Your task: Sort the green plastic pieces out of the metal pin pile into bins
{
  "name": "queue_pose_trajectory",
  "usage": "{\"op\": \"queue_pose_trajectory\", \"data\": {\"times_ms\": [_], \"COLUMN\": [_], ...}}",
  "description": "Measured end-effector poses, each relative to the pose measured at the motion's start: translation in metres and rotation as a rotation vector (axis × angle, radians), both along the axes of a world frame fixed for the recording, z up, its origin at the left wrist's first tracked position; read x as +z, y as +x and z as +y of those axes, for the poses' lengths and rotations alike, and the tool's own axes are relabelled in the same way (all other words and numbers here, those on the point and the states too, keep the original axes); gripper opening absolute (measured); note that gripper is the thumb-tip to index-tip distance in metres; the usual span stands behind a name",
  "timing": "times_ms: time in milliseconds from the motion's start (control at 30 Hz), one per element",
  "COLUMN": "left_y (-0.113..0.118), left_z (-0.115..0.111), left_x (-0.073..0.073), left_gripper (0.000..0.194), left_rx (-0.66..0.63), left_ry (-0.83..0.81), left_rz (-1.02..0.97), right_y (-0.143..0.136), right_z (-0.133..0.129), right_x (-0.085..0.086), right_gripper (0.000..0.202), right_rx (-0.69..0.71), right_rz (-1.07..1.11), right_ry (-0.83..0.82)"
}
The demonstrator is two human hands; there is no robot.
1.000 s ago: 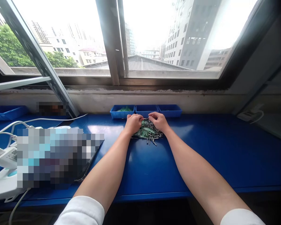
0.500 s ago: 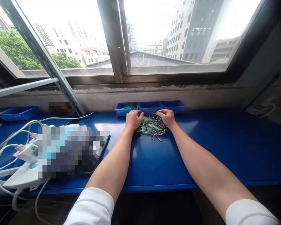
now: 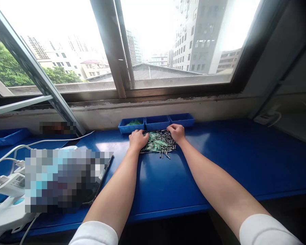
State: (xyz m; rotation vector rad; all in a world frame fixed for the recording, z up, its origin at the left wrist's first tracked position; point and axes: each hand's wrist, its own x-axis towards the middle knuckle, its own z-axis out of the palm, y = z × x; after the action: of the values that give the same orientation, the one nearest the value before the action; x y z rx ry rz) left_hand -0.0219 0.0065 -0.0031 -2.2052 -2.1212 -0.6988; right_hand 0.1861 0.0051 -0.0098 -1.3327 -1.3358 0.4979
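Between my hands lies a heap of slim metal pin-like pieces (image 3: 169,139) mixed with small green packets (image 3: 155,142). A dark edge shows along the back and lower left of the heap. My left hand (image 3: 137,140) is at the heap's left side with fingers curled over; what they hold, if anything, is hidden. At the back right corner, my right hand (image 3: 177,133) has thumb and fingertips pinched together, and the thing between them is too small to make out. A few loose pins stick out toward me.
Behind the heap stands a row of blue bins (image 3: 156,121), the left one holding green packets. To the left are a white power strip (image 3: 9,211) with cables and a blurred-out object. Another blue tray (image 3: 9,136) sits far left. The blue table (image 3: 163,190) ends below my forearms.
The camera view has shifted, so the whole scene sits lower and further left. Both hands stay at the heap's sides. Another person's hand at far left has gone from view.
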Motion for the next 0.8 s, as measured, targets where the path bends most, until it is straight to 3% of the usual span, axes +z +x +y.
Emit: {"op": "queue_pose_trajectory", "data": {"times_ms": [200, 333, 467, 800], "left_y": [0.002, 0.005, 0.010, 0.019], "left_z": [-0.004, -0.003, 0.001, 0.008], "left_x": [0.005, 0.011, 0.009, 0.004], "left_gripper": [0.045, 0.063, 0.075, 0.081], "left_rx": [0.028, 0.074, 0.077, 0.107], "left_ry": [0.022, -0.047, -0.144, -0.205], "left_rz": [-0.010, -0.016, 0.019, 0.049], "right_y": [-0.001, -0.002, -0.002, -0.003], "right_z": [-0.002, -0.004, -0.004, -0.006], "right_x": [0.001, 0.003, 0.002, 0.005], "right_gripper": [0.020, 0.021, 0.021, 0.021], "right_rx": [0.000, 0.006, 0.013, 0.043], "right_rz": [-0.044, -0.046, -0.048, -0.055], "right_ry": [0.002, -0.003, -0.004, -0.014]}}
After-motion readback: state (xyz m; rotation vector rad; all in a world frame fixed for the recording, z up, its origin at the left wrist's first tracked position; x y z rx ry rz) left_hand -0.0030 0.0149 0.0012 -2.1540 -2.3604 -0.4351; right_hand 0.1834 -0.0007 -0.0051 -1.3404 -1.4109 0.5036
